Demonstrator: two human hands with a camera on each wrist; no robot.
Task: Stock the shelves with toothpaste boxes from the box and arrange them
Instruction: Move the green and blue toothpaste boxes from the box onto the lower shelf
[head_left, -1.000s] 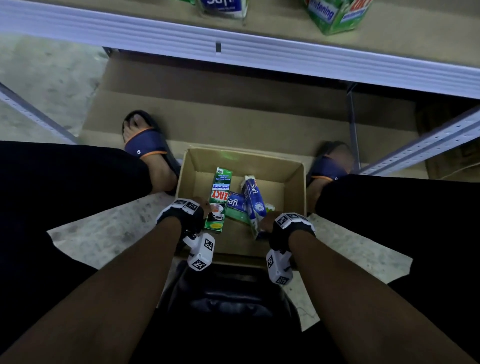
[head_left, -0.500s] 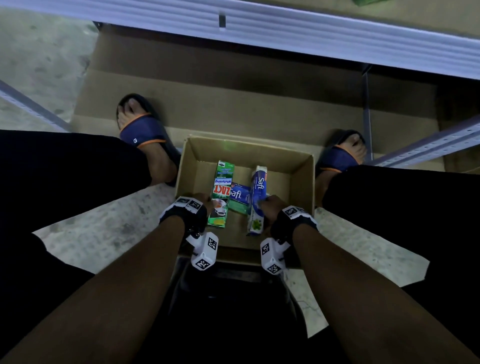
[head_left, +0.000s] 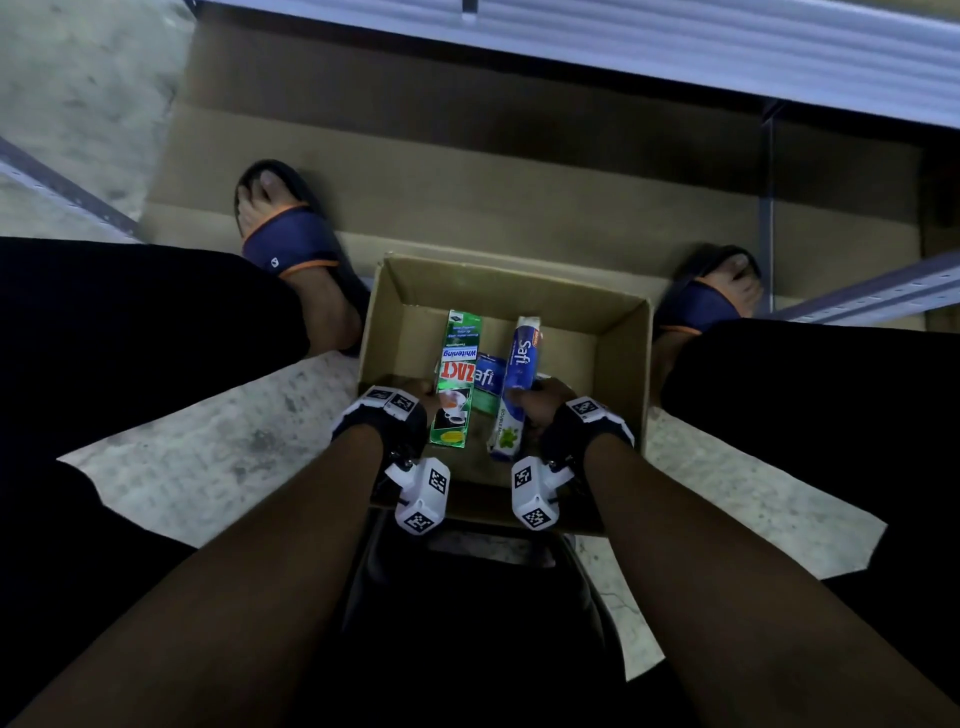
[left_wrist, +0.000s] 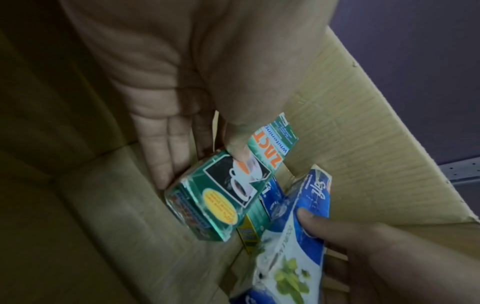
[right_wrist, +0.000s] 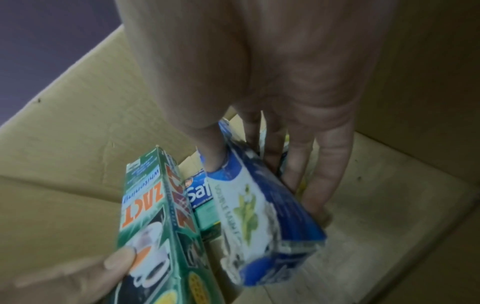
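An open cardboard box (head_left: 623, 358) sits on the floor between my feet. My left hand (head_left: 410, 397) pinches a green Zact toothpaste box (head_left: 457, 384) between thumb and fingers, thumb on its printed face (left_wrist: 240, 152). My right hand (head_left: 540, 405) grips a blue and white Safi toothpaste box (head_left: 517, 384), thumb on top (right_wrist: 213, 158), fingers under it. Both boxes are tilted, far ends pointing away from me. Another blue Safi box (head_left: 488, 382) lies flat between them on the box bottom, with a yellow-green one partly hidden beneath (left_wrist: 248, 234).
A white metal shelf edge (head_left: 675, 47) runs across the top of the head view. Flattened cardboard (head_left: 467, 171) covers the floor under the shelf. My sandalled feet (head_left: 291, 244) flank the box. A slanted metal rail (head_left: 857, 296) stands at right.
The view has dropped lower, so the shelf with its stocked boxes has left the frame. The blue Safi box has swung from leaning left to pointing straight away. Both hands keep their boxes.
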